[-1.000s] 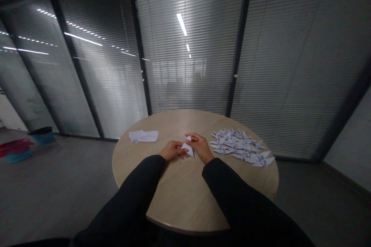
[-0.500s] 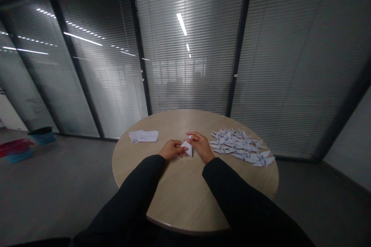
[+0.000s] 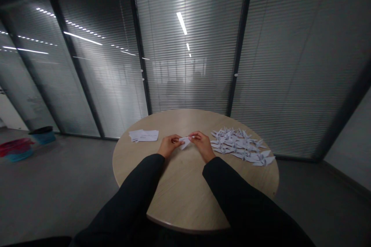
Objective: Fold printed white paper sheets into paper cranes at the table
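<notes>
Between my two hands is a small folded piece of white paper [image 3: 184, 144], roughly triangular, its point toward me. My left hand [image 3: 170, 145] pinches its left corner. On the other side, the fingers of my right hand [image 3: 202, 144] are closed on its upper right corner. Just right of that hand lies a spread of several folded white paper cranes [image 3: 237, 144]. A few flat white paper sheets [image 3: 148, 136] rest to the left, beyond my left hand.
The round wooden table [image 3: 185, 197] carries all the paper. Behind it stands a glass partition with blinds [image 3: 188, 96]. On the floor at far left are a blue bin with a red liner [image 3: 19, 150] and another blue bin with a dark liner [image 3: 43, 136].
The folded paper has turned, its wide edge now at the top and its point down. My left hand has shifted slightly up and left, to the paper's left corner.
</notes>
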{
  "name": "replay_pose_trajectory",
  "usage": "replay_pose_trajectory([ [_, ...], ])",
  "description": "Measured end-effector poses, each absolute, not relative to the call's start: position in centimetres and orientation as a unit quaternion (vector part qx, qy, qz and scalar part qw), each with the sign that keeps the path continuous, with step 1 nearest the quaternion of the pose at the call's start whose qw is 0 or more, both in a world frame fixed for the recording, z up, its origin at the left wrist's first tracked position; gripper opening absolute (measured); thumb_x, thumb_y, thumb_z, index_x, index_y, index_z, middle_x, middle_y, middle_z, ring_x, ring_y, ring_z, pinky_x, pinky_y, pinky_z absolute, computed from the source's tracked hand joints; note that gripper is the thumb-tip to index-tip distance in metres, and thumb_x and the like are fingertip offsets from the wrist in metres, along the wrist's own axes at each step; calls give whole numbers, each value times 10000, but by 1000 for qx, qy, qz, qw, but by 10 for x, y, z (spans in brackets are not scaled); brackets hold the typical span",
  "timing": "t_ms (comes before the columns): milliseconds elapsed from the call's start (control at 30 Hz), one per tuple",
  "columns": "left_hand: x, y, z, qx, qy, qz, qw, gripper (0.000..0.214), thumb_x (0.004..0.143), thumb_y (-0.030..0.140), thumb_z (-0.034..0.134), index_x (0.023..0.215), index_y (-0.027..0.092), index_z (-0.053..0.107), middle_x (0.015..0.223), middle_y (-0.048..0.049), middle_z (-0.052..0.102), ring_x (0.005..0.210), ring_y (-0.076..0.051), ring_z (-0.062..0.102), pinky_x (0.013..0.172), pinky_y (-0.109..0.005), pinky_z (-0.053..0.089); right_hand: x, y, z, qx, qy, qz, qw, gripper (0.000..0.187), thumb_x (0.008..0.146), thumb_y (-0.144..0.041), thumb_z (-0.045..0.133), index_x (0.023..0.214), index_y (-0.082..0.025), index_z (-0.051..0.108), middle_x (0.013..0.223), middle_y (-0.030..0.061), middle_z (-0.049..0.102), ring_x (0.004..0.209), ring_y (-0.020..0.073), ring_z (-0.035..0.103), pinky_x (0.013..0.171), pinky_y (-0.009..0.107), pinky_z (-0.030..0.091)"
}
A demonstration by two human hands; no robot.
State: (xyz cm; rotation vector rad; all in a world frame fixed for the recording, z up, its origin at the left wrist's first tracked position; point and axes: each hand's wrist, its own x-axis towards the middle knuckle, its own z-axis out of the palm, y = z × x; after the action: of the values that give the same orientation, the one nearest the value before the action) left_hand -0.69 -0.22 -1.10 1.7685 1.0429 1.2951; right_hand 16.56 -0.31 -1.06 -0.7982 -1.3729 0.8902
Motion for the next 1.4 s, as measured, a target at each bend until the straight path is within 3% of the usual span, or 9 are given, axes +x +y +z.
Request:
replay_pose_trajectory([
  [533,-11,-5,-4,676,446,529,254,364,626,457,697,821,149,693,729,-47,684,676,-164,606,602,-245,442,167,-6,-13,-399,-696,269,532,247,691,-395,618,768,-165,662,711,33,667,666,162,595,627,260,444],
  [833,-10,-3,-5,686,409,532,282,341,718,447,611,845,149,713,850,-85,705,779,-191,619,703,-274,449,169,-7,-11,-402,-681,305,531,210,683,-368,628,748,-176,686,679,37,689,670,194,634,642,290,462],
  [1133,-10,-1,-3,634,443,553,310,358,646,455,661,760,117,696,701,-57,669,624,-149,557,571,-244,395,166,-7,-16,-393,-711,313,493,223,675,-318,632,826,-162,684,791,51,700,721,184,631,682,291,462],
  [1400,-14,4,-6,632,433,575,286,330,693,460,602,729,137,661,650,-18,620,624,-137,526,557,-228,380,163,-8,-16,-385,-700,338,497,270,628,-285,674,870,-165,682,744,33,691,697,172,625,661,278,464],
])
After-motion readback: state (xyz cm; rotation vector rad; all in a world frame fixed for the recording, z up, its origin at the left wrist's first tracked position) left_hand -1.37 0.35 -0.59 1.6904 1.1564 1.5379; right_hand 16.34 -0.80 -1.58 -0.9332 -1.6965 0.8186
